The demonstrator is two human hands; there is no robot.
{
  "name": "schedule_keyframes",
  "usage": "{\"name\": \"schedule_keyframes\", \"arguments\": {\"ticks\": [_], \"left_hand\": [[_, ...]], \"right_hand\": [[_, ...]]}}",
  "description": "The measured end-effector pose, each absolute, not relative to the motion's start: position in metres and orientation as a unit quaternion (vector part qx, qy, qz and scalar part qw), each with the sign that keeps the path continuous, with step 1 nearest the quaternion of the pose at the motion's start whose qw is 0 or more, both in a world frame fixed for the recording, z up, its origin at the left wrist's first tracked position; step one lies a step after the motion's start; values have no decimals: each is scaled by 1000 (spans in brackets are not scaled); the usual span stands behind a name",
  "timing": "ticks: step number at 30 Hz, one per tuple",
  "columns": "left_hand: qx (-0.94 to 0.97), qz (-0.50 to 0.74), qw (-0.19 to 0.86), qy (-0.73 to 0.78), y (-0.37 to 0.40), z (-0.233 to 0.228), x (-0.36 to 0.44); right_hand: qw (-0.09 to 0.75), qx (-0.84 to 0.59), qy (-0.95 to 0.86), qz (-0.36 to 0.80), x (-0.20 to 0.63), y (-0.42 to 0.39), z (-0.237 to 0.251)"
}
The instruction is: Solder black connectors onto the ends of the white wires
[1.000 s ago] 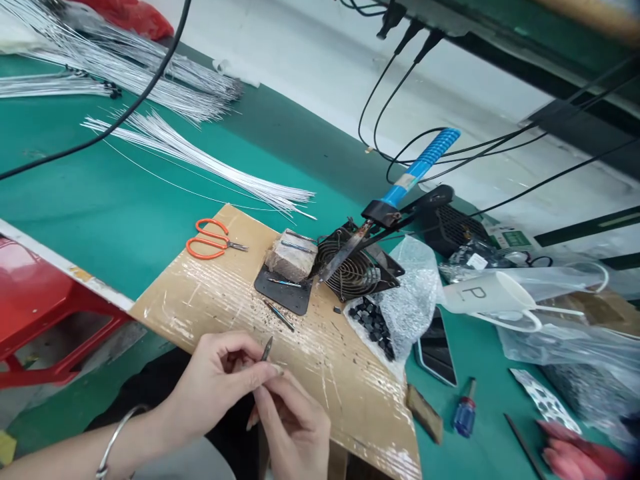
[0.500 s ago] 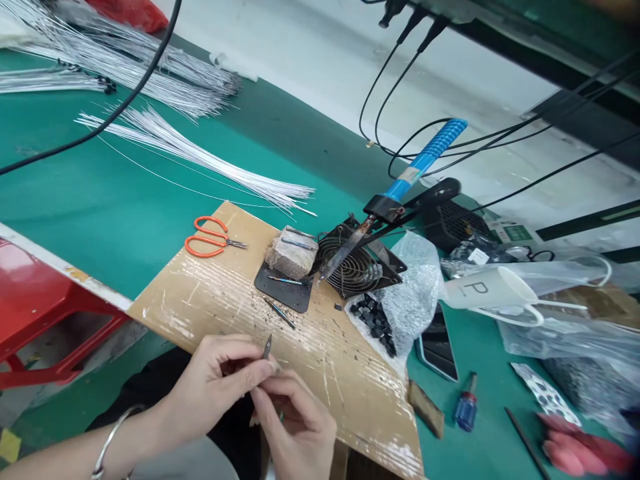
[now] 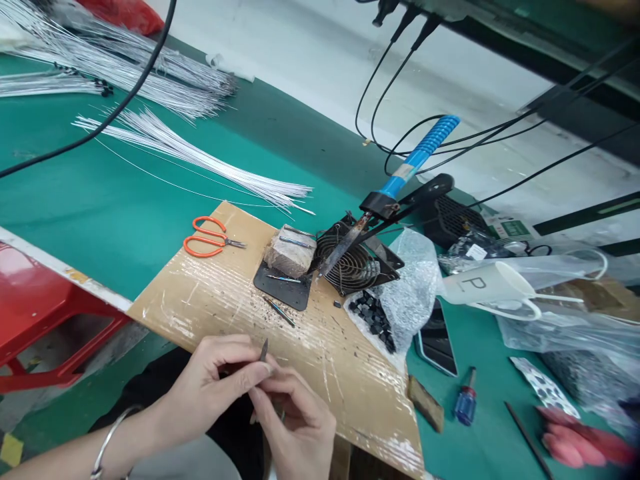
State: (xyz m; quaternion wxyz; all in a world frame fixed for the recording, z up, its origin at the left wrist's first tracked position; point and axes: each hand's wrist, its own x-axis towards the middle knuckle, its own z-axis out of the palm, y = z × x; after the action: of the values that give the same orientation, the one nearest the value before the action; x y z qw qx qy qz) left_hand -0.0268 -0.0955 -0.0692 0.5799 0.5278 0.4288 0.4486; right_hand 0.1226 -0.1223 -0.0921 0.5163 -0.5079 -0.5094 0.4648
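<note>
My left hand [image 3: 225,373], a bangle on its wrist, is closed around a slim, pointed grey metal piece [image 3: 264,349]. Only its tip shows above the thumb and forefinger. Pressed up against it, my right hand [image 3: 297,413] has its fingers bent together in a pinch; what lies between them is hidden. Both hands are over the near edge of a cardboard sheet [image 3: 200,300]. Just beyond them a thin metal rod [image 3: 280,312] lies among dark crumbs. Orange-handled scissors [image 3: 210,239] rest farther left.
A soldering iron with a blue handle [image 3: 420,157] leans over a black fan [image 3: 350,263]. Beside it are a stone-like block [image 3: 291,252], black pieces in a bag [image 3: 373,319], a phone [image 3: 437,340], a screwdriver [image 3: 466,400] and a white cup [image 3: 490,283]. White wires [image 3: 210,157] lie behind.
The view has shifted very slightly. The pointed metal piece's tip has moved a little left and down; both hands keep nearly the same pose.
</note>
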Motion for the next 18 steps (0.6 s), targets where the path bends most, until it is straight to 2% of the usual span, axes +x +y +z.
{"name": "schedule_keyframes", "arguments": {"ticks": [5, 8, 11, 12, 15, 18], "left_hand": [[536, 452, 567, 432, -95, -68, -26], [555, 449, 518, 471, -93, -65, -33], [629, 429, 362, 538, -87, -65, -48], [662, 408, 299, 553, -84, -66, -53], [743, 298, 141, 582, -71, -69, -62], [769, 205, 71, 601, -59, -72, -58]], "right_hand": [[497, -489, -553, 457, 133, -120, -88], [463, -498, -646, 347, 148, -102, -79], [396, -530, -734, 154, 158, -70, -74], [378, -533, -745, 132, 158, -59, -73], [338, -540, -760, 131, 155, -36, -75], [327, -549, -754, 153, 154, -34, -76]]}}
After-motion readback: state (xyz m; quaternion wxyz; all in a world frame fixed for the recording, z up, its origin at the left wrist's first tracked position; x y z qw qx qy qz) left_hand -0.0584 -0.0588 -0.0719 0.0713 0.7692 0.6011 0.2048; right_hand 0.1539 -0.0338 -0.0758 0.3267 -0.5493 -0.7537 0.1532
